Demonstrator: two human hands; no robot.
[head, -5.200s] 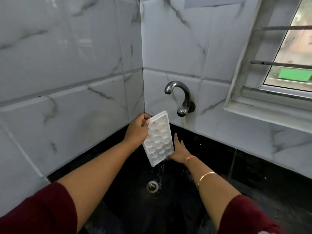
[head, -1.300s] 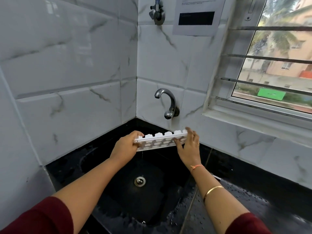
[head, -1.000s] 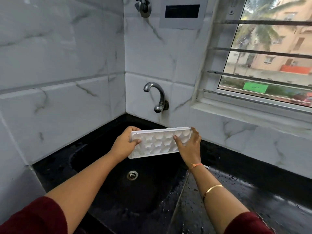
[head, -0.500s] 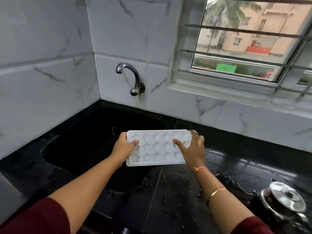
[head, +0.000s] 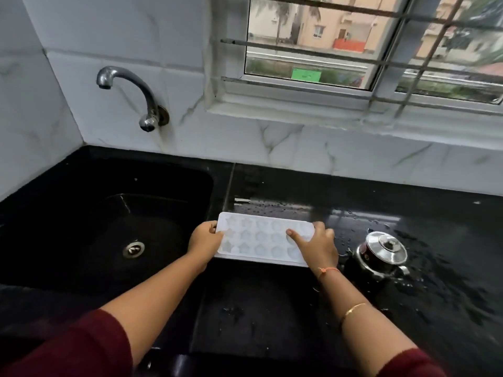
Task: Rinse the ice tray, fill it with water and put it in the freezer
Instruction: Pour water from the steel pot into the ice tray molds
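The white ice tray [head: 258, 236] lies level with its cups facing up, over the wet black counter [head: 272, 308] just right of the sink. My left hand [head: 202, 242] grips its left end, thumb over the rim. My right hand [head: 317, 246] holds the right end, thumb on top among the cups and fingers curled round the far corner. Whether the tray touches the counter or hovers just above it I cannot tell.
The black sink [head: 114, 213] with its metal drain [head: 133, 248] lies to the left, below the chrome tap [head: 130, 93] on the tiled wall. A small steel pot with a lid [head: 382, 253] stands just right of my right hand. A barred window [head: 367, 42] is behind.
The tray was tilted and drained over the sink, then turned cups-up and level. Both hands have carried it right, from over the sink to over the counter, and lower.
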